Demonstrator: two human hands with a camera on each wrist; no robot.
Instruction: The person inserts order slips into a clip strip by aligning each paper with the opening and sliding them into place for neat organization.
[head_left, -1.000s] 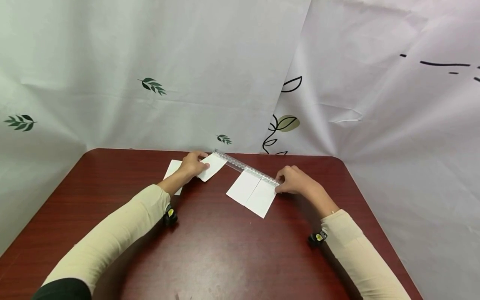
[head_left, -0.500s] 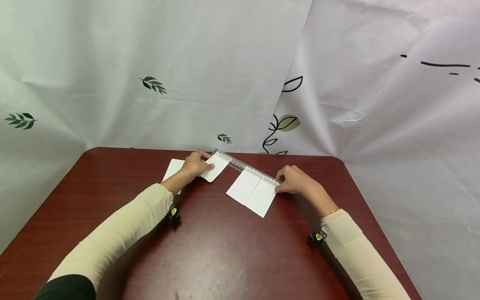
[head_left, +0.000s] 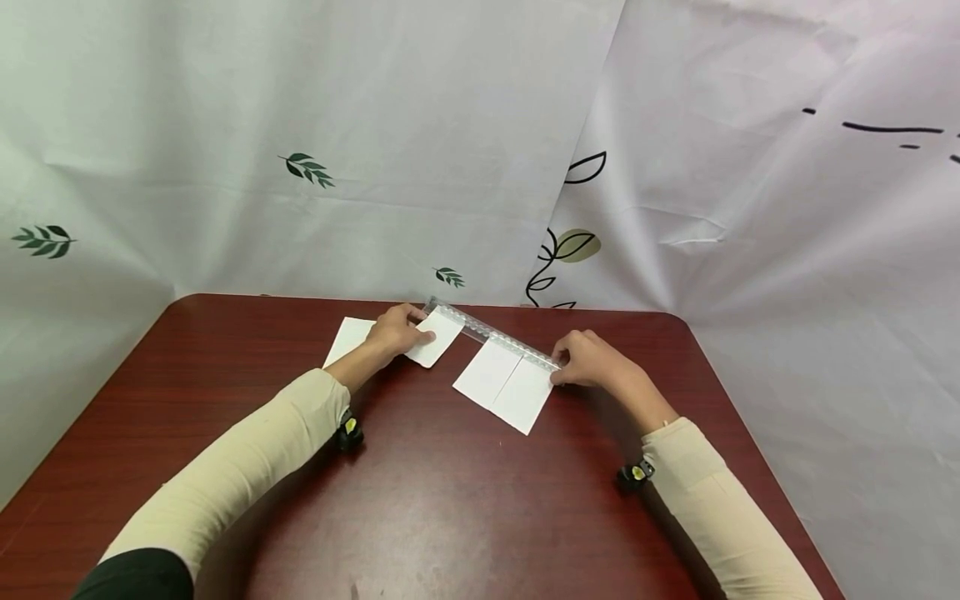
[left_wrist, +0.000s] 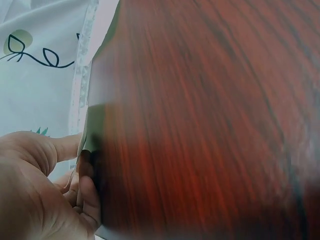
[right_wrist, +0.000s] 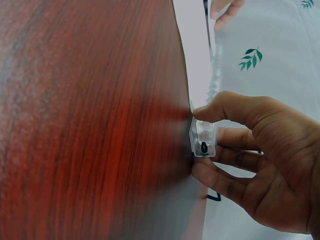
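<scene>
A long, narrow clear plastic strip (head_left: 474,327) with a bumpy surface slants across the back of the table. My right hand (head_left: 590,360) grips its near right end; the right wrist view shows the thumb (right_wrist: 220,107) above and curled fingers below the strip's boxy end (right_wrist: 204,140). Two white cards (head_left: 506,383) lie side by side along the strip, next to that hand. My left hand (head_left: 395,332) pinches another white card (head_left: 437,335), whose far edge overlaps the strip near its left end. How that edge meets the strip cannot be made out.
Another white card (head_left: 348,337) lies on the dark red wooden table (head_left: 420,500), partly hidden behind the left hand. A pale curtain (head_left: 375,150) printed with leaves hangs close behind the table's back edge.
My left hand has moved a little to the right with its white card, which now overlaps the strip further along. The right hand and the two side-by-side cards stay in place.
</scene>
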